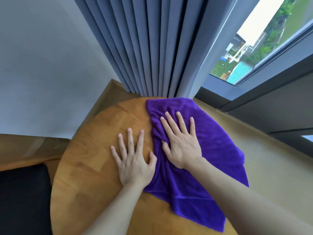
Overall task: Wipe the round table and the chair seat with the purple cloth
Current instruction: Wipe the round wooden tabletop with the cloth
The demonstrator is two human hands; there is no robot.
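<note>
Round wooden table seen from above, with the purple cloth spread over its right half and rumpled along the left edge. Far corner of the cloth reaching the table's back rim by the curtain, right side hanging a bit past the table edge, near corner trailing toward the bottom of the view.

Right hand flat on the cloth, fingers straight and spread, palm pressing down, not gripping anything. Left hand flat on bare wood just beside the cloth, fingers splayed too, thumb touching the cloth's bunched edge. Nothing clutched in either one.

Dark seat at lower left, tucked next to the table, partly cut off by the frame. Grey wall behind, window up right looking out on greenery and buildings, pale floor under it.
</note>
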